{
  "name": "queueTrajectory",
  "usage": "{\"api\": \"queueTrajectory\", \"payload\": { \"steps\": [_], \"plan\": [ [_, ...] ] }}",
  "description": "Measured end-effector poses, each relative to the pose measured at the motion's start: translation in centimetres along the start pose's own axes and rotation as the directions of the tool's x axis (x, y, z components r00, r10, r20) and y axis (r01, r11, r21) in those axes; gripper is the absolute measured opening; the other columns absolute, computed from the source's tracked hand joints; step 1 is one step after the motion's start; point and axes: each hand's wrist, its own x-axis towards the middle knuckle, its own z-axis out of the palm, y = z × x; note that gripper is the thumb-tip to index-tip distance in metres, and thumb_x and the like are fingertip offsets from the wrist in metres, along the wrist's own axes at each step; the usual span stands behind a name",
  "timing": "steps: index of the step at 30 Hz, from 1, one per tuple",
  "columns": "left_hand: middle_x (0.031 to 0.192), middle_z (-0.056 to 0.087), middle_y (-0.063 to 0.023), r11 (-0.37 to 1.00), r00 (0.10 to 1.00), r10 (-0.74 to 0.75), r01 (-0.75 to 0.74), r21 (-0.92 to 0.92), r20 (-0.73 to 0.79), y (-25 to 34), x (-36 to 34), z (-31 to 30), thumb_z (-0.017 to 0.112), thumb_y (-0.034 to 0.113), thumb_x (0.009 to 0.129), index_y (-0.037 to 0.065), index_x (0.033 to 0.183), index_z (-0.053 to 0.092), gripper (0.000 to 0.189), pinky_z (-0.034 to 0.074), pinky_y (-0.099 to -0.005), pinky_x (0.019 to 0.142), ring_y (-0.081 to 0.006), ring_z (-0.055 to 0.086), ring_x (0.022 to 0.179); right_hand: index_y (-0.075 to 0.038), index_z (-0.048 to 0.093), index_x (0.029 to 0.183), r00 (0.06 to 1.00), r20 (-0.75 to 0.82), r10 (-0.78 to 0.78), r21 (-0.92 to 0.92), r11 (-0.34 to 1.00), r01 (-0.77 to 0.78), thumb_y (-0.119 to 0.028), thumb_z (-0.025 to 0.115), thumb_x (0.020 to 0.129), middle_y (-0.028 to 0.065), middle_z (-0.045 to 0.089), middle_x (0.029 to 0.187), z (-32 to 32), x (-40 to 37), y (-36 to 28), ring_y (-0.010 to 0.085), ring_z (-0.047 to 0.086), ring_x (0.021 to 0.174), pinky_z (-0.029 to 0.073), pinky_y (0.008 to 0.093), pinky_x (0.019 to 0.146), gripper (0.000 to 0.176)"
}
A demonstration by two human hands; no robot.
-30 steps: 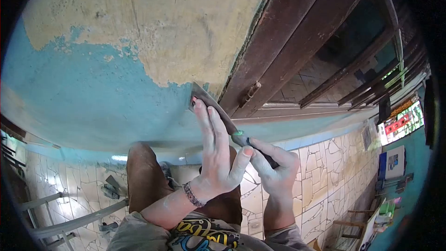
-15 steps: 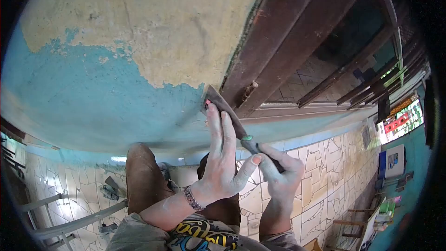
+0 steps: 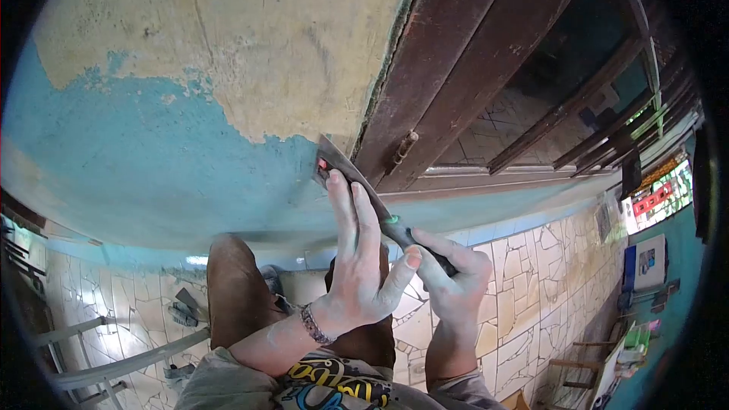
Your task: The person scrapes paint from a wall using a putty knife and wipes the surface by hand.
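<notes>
My right hand [image 3: 456,277] is closed around the dark handle of a long knife [image 3: 363,186], with a green band where handle meets blade. The blade slants up and left, its tip at the wall [image 3: 182,137] along the border between blue paint and bare beige plaster. My left hand [image 3: 357,258] has its fingers stretched out and laid along the blade near the tip, thumb apart. A small pinkish-red spot [image 3: 323,164] shows just beyond those fingertips; what it is, I cannot make out. Whitish dust covers both hands.
Right of the blade stands a brown wooden door frame [image 3: 456,53] with a bolt [image 3: 405,147]. Behind my knees lies a cracked-pattern tiled floor [image 3: 524,288]. A curved grey rail [image 3: 137,357] is at lower left, and sandals [image 3: 182,314] lie on the floor.
The knife and both hands have moved slightly left along the wall. A little more beige surface shows by the door frame, where the blade tip was.
</notes>
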Motion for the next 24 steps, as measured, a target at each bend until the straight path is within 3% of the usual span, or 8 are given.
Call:
{"api": "queueTrajectory", "payload": {
  "steps": [4, 8, 11, 14, 18, 24],
  "plan": [
    [0.142, -0.008, -0.0428, 0.999, 0.999, 0.014, -0.012, -0.036, 0.042, 0.0, 0.1, -0.4, 0.047, 0.04, 0.093, -0.016, 0.139, 0.004, 0.085, 0.005, -0.0542, 0.11, -0.0531, -0.006, 0.136, 0.002, 0.07, 0.097, 0.989, -0.044, 0.138, 0.081, 0.988, -0.134, 0.0, 0.073, 0.075, 0.0093, 0.069, 0.073, -1.0, 0.5, -1.2, 0.0056, 0.058, 0.061, 0.043, 0.018, 0.053, 0.022],
    [0.142, -0.008, -0.0424, 0.995, 1.0, 0.018, -0.018, -0.098, 0.002, 0.4, 0.5, 0.4, 0.048, 0.04, 0.093, -0.016, 0.14, 0.002, 0.086, 0.006, -0.0535, 0.11, -0.0527, -0.005, 0.136, 0.002, 0.07, 0.098, 0.999, -0.013, 0.052, -0.014, 0.999, -0.052, -0.001, 0.072, 0.076, 0.0106, 0.07, 0.075, -1.4, 0.4, -2.0, 0.0068, 0.06, 0.062, 0.046, 0.0194, 0.053, 0.023],
    [0.142, -0.009, -0.0423, 0.993, 1.0, 0.014, -0.014, -0.115, 0.004, 0.6, 0.7, 0.5, 0.048, 0.04, 0.093, -0.016, 0.139, 0.002, 0.086, 0.006, -0.0532, 0.111, -0.0527, -0.005, 0.136, 0.002, 0.07, 0.098, 0.995, -0.029, 0.097, 0.005, 0.995, -0.096, -0.002, 0.072, 0.076, 0.0115, 0.069, 0.074, -1.9, 0.7, -2.4, 0.0074, 0.061, 0.061, 0.046, 0.0206, 0.053, 0.023],
    [0.143, -0.009, -0.0421, 0.993, 1.0, 0.008, -0.01, -0.121, -0.016, 0.9, 0.6, 1.1, 0.048, 0.04, 0.093, -0.017, 0.139, 0.001, 0.087, 0.006, -0.0528, 0.111, -0.0522, -0.005, 0.136, 0.001, 0.069, 0.099, 0.999, 0.023, -0.036, -0.046, 0.998, 0.037, -0.003, 0.072, 0.077, 0.0125, 0.069, 0.073, -2.0, 0.3, -1.2, 0.0076, 0.061, 0.061, 0.046, 0.0207, 0.053, 0.023],
    [0.143, -0.01, -0.0415, 0.993, 0.999, -0.002, -0.003, -0.122, -0.037, 1.1, 0.6, 0.8, 0.047, 0.04, 0.093, -0.017, 0.139, 0.001, 0.086, 0.006, -0.0521, 0.111, -0.0515, -0.005, 0.136, 0.001, 0.069, 0.099, 0.999, 0.042, 0.009, -0.114, 0.994, -0.004, -0.004, 0.072, 0.077, 0.013, 0.069, 0.075, -2.8, 0.7, -2.2, 0.0075, 0.062, 0.062, 0.046, 0.0202, 0.053, 0.023],
    [0.143, -0.01, -0.0409, 0.99, 0.999, 0.032, -0.035, -0.14, -0.022, 1.1, 0.9, 0.6, 0.047, 0.041, 0.093, -0.016, 0.14, -0.001, 0.087, 0.005, -0.0517, 0.111, -0.0505, -0.007, 0.137, 0.0, 0.07, 0.097, 0.997, 0.051, -0.057, -0.124, 0.99, 0.063, -0.002, 0.071, 0.078, 0.0125, 0.07, 0.077, -3.3, 1.6, -4.1, 0.0065, 0.063, 0.066, 0.048, 0.0196, 0.056, 0.019]
  ]
}}
